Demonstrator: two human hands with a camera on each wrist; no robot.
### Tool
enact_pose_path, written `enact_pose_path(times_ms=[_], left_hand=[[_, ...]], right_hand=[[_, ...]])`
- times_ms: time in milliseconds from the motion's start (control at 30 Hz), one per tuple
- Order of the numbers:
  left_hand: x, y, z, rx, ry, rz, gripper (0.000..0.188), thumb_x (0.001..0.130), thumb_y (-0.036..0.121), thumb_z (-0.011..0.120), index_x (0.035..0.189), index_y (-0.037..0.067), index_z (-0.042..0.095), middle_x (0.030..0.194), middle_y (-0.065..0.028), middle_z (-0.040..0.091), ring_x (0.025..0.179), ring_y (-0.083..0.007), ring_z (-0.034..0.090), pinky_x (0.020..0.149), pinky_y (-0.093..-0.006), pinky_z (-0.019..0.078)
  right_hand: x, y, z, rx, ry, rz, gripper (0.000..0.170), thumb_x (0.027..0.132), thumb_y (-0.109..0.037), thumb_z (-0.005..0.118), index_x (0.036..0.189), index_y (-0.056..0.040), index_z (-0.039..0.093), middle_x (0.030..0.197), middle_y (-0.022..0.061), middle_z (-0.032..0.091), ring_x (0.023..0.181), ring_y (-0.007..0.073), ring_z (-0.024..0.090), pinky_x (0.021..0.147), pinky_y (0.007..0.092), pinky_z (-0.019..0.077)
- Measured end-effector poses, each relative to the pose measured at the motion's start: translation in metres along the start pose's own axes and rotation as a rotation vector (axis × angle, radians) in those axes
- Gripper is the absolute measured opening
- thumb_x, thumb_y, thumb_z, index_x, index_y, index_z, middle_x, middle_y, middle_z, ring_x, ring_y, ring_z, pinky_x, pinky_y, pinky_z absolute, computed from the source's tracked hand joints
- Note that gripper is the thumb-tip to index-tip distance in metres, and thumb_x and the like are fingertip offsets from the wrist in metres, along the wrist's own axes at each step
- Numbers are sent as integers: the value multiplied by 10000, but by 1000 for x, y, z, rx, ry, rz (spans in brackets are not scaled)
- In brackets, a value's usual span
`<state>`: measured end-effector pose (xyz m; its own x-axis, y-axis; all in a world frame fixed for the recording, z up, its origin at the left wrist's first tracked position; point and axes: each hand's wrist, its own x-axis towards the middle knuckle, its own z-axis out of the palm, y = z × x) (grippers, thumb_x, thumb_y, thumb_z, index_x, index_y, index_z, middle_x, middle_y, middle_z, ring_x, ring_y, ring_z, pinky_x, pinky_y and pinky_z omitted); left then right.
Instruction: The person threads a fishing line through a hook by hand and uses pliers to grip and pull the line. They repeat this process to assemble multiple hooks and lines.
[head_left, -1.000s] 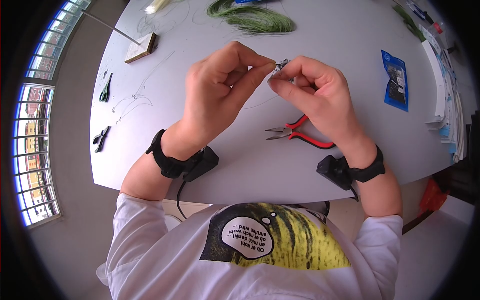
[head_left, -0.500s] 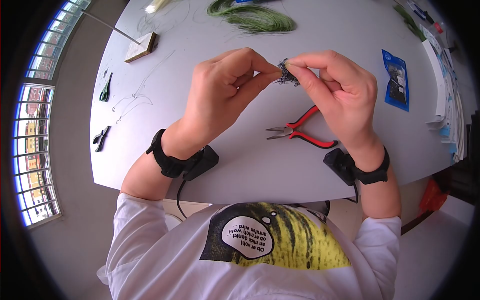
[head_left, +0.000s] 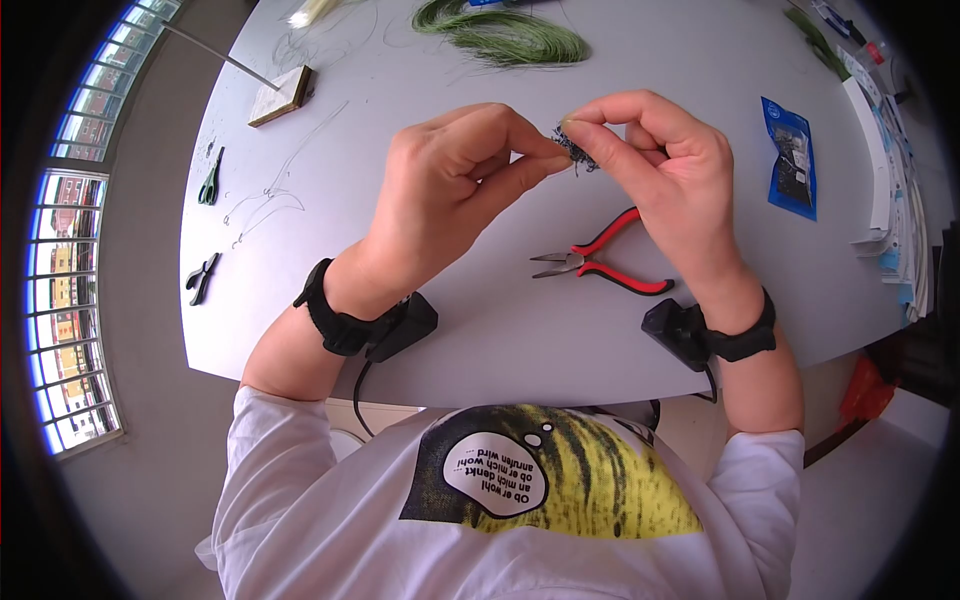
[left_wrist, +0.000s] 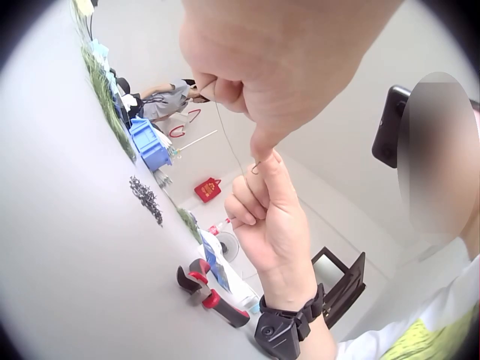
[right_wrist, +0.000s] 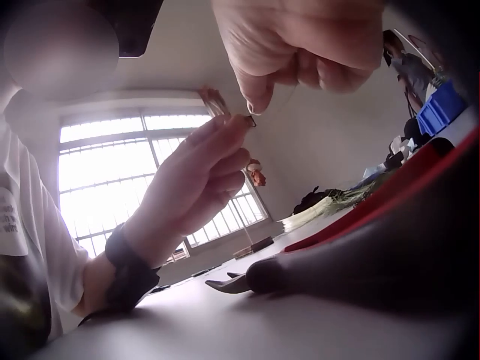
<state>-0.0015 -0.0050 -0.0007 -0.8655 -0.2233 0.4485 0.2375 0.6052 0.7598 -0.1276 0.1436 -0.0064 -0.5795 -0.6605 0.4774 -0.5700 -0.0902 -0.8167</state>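
Observation:
Close together over the table, both hands work on a tiny fish hook (left_wrist: 256, 168) with a thin line (left_wrist: 231, 139) near it in the left wrist view. My left hand (head_left: 445, 185) pinches the hook between thumb and forefinger; the hook also shows at its fingertips in the right wrist view. With thumb and forefinger, my right hand (head_left: 670, 180) pinches the thin line, its tips just right of the left fingertips. A pile of small dark hooks (left_wrist: 146, 199) lies on the table beyond, partly covered by the fingers in the head view.
Red-handled pliers (head_left: 604, 264) lie below the right hand. Green strands (head_left: 505, 38) lie at the back, a wooden block (head_left: 281, 97) with a rod at the left. Two small snips lie at the left edge, a blue packet (head_left: 791, 160) at the right.
My right hand first moved right and away from the body, uncovering the dark pile, then came slightly back left. The left hand shifted slightly right and toward the body.

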Motion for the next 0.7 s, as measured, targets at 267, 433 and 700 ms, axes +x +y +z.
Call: enact_pose_path(times_ms=[267, 433, 700], left_hand=[[-1, -8, 4, -100, 110, 67, 61, 847, 0, 720, 874, 10, 666, 664, 12, 597, 516, -9, 432, 448, -196, 328], [-2, -6, 2, -118, 114, -38, 26, 882, 22, 694, 888, 17, 669, 583, 69, 478, 517, 10, 319, 454, -196, 235], [-1, -8, 12, -456, 231, -168, 69, 911, 52, 677, 921, -9, 647, 614, 79, 517, 555, 20, 370, 484, -173, 274]], right_hand=[[-1, 10, 4, 349, -134, 267, 82, 862, -111, 708, 888, -34, 711, 533, -104, 396, 514, -4, 303, 484, 206, 236], [-4, 9, 10, 493, -160, 345, 80, 860, -110, 702, 890, -37, 716, 530, -103, 420, 510, -6, 309, 482, 211, 235], [-9, -4, 8, 146, -184, 181, 87, 821, -76, 696, 760, -54, 639, 504, -53, 431, 482, 22, 338, 449, 240, 245]])
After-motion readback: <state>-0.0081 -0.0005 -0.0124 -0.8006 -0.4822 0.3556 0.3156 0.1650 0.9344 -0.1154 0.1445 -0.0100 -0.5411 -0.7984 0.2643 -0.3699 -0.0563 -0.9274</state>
